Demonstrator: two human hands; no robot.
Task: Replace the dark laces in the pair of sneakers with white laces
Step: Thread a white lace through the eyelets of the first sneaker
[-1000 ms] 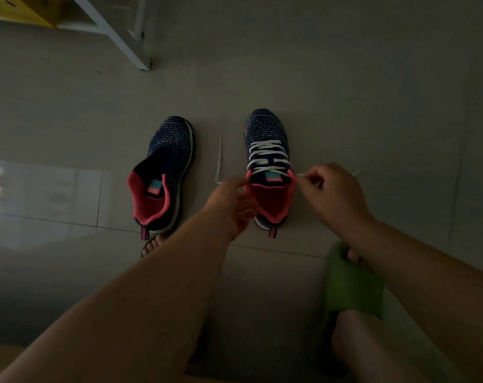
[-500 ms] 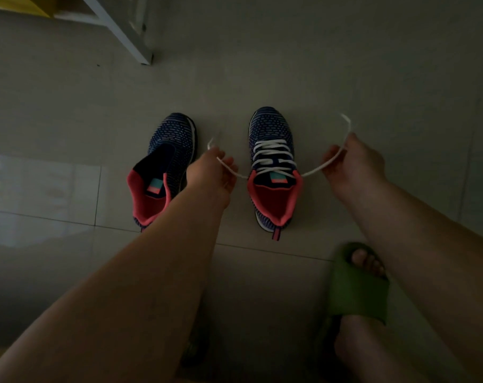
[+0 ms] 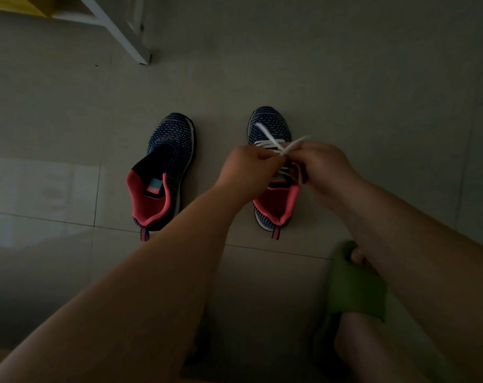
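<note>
Both hands up over the right shoe (image 3: 270, 128), mid-floor. Left hand (image 3: 251, 172) and right hand (image 3: 324, 168) each pinching an end of the white lace (image 3: 273, 140), ends crossed. Could slip loose if pinched too softly. Left shoe (image 3: 165, 167) bare, no lace.

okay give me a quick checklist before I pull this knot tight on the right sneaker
1. Both lace ends held: ok. The left hand and right hand each pinch the white lace.
2. Ends crossed: ok, they cross between the hands above the right sneaker.
3. Ends even in length: cannot tell, the hands hide part of them.
4. Rows of lacing snug: cannot tell, the lower rows are covered.
5. Right sneaker flat on the floor: ok.
6. Left sneaker laced: not ok, no lace shows on it.
</note>
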